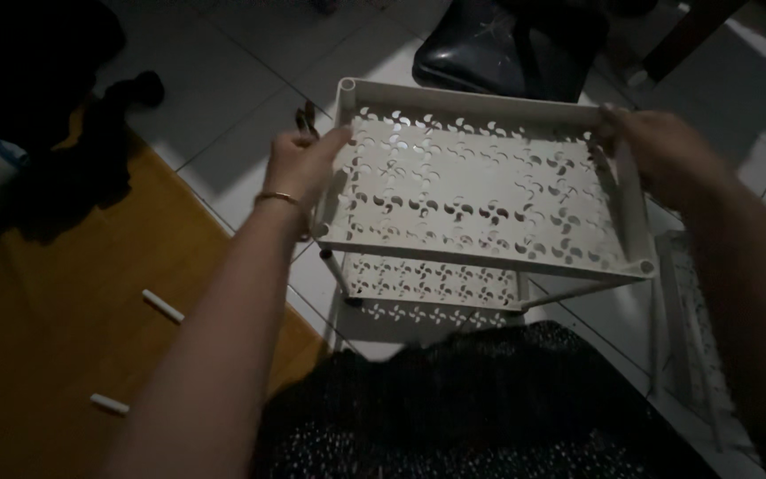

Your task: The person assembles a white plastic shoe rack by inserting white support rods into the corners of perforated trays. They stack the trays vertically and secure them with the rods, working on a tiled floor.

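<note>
The left hand (301,164) closes on the left rim of a white shelf tray (480,191), thumb lying over the edge, while the right hand (658,146) grips the far right corner — both hold it up above the tiled floor (223,89). The tray is a shallow rectangle with rounded, socketed corners, its flat base punched through with rows of pinwheel-shaped cut-outs. Beneath it sits a second perforated tier (432,284) on thin legs — two short white tubes (163,306) lie well apart on the orange mat (37,337).
</note>
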